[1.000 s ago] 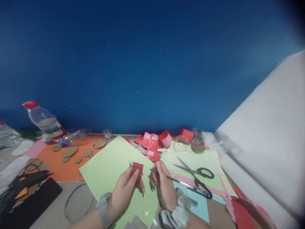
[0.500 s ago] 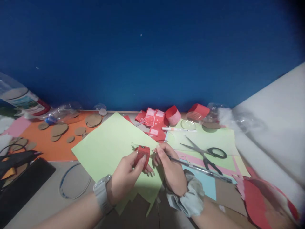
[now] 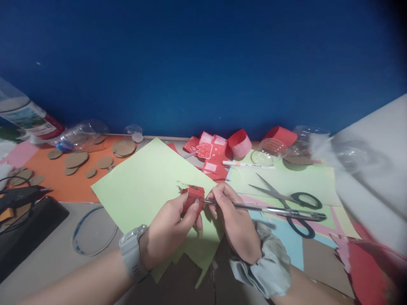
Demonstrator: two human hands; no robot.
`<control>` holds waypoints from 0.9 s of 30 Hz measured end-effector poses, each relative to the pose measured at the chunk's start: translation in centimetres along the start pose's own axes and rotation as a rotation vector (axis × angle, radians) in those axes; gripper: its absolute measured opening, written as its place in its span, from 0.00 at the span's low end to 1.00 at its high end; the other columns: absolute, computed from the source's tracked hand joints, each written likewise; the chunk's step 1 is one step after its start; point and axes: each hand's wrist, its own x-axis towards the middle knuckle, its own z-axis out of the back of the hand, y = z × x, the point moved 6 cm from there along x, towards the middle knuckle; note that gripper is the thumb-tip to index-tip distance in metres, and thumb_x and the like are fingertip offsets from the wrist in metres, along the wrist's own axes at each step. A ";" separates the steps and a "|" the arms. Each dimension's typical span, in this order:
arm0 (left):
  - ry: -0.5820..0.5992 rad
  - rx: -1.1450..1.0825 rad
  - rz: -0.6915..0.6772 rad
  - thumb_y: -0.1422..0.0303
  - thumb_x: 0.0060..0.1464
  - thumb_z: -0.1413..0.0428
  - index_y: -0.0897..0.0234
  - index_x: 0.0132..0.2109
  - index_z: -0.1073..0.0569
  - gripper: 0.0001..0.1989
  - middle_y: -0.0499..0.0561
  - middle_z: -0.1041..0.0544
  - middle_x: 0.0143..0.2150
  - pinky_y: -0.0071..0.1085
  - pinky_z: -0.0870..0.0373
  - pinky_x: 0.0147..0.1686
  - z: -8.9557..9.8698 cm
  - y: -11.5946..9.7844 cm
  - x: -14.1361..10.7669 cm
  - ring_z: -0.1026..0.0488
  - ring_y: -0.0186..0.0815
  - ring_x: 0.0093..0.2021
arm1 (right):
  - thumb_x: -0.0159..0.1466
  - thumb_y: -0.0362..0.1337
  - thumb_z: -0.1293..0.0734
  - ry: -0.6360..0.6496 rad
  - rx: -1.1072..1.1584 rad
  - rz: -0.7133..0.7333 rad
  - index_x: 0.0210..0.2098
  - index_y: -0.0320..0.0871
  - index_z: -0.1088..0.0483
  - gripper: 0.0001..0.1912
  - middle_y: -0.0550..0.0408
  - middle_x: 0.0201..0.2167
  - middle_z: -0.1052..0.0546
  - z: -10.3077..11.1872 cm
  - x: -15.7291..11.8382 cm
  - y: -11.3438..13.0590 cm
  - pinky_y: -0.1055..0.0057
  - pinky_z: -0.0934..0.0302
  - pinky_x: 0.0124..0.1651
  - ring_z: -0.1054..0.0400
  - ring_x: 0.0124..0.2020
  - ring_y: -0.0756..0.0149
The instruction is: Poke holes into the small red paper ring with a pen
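Head view: nearest, a grey watch (image 3: 132, 256) is worn on one wrist and a pale cloth band (image 3: 270, 262) on the other, above the grey surface (image 3: 60, 250). A small red box-like piece (image 3: 193, 200) is pinched between the thumb and fingers of the left hand (image 3: 168, 231), over a green sheet (image 3: 143, 182). A slim pen (image 3: 251, 207) is gripped in the right hand (image 3: 235, 220), its point brought up to the right-hand side of the red piece; whether that side is pierced or merely touched cannot be told.

The step in hand is judged to be the working of the pen point at the side of the red piece. For the next move, a firm pinch on the piece and a small, controlled push or turn of the pen seem to be called for; with too much force, the walls could be dented.

To the right, black-handled scissors (image 3: 284, 198) are laid open on sheets of paper, crossed in view by the pen. Farther off, red paper pieces (image 3: 219, 157) and a white marker (image 3: 248, 164) are spread, with cardboard discs (image 3: 76, 159) placed on an orange sheet (image 3: 68, 186) at the left, before the blue wall (image 3: 203, 63).
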 end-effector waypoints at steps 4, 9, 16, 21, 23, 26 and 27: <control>-0.001 0.007 0.015 0.66 0.64 0.55 0.64 0.25 0.32 0.19 0.47 0.27 0.25 0.26 0.39 0.33 -0.1 0.0 0.1 0.33 0.31 0.27 | 0.67 0.50 0.40 0.012 0.005 -0.013 0.28 0.44 0.40 0.18 0.62 0.21 0.39 0.1 0.0 -0.4 0.74 0.49 0.27 0.46 0.23 0.72; -0.016 0.019 0.060 0.64 0.63 0.55 0.64 0.25 0.32 0.19 0.46 0.29 0.23 0.26 0.39 0.32 -0.2 0.2 0.0 0.34 0.31 0.26 | 0.67 0.49 0.40 0.035 -0.006 -0.027 0.28 0.44 0.41 0.17 0.62 0.20 0.40 0.1 0.1 -0.4 0.75 0.50 0.26 0.47 0.22 0.72; -0.020 0.027 0.061 0.63 0.63 0.55 0.64 0.25 0.33 0.19 0.47 0.29 0.24 0.27 0.40 0.30 0.0 -0.3 0.1 0.35 0.32 0.26 | 0.67 0.48 0.39 0.044 -0.027 -0.033 0.27 0.44 0.40 0.16 0.62 0.19 0.40 0.0 0.1 -0.1 0.76 0.50 0.24 0.47 0.21 0.73; -0.015 0.023 0.073 0.65 0.62 0.55 0.64 0.25 0.33 0.18 0.46 0.30 0.23 0.27 0.40 0.29 -0.1 -0.2 0.1 0.35 0.31 0.25 | 0.67 0.47 0.39 0.049 -0.014 -0.034 0.27 0.44 0.41 0.16 0.62 0.20 0.40 0.0 0.1 -0.2 0.76 0.50 0.24 0.47 0.21 0.73; -0.020 0.030 0.067 0.65 0.62 0.54 0.64 0.25 0.34 0.18 0.46 0.30 0.24 0.26 0.40 0.29 0.0 -0.2 0.1 0.36 0.31 0.25 | 0.66 0.46 0.39 0.062 -0.044 -0.032 0.26 0.44 0.40 0.16 0.62 0.20 0.39 -0.1 0.1 -0.2 0.76 0.49 0.24 0.46 0.21 0.73; -0.010 0.037 0.056 0.65 0.62 0.55 0.64 0.25 0.34 0.17 0.45 0.30 0.24 0.26 0.40 0.30 0.0 -0.2 0.1 0.35 0.30 0.26 | 0.67 0.46 0.39 0.057 -0.027 -0.034 0.27 0.44 0.40 0.16 0.62 0.20 0.39 -0.1 0.0 -0.1 0.76 0.49 0.24 0.46 0.21 0.73; -0.006 0.036 0.057 0.65 0.62 0.55 0.64 0.25 0.33 0.17 0.45 0.30 0.24 0.26 0.40 0.30 0.0 -0.2 0.1 0.35 0.30 0.26 | 0.67 0.46 0.39 0.047 -0.013 -0.033 0.27 0.44 0.40 0.16 0.62 0.20 0.40 0.0 0.0 -0.2 0.77 0.49 0.24 0.47 0.21 0.73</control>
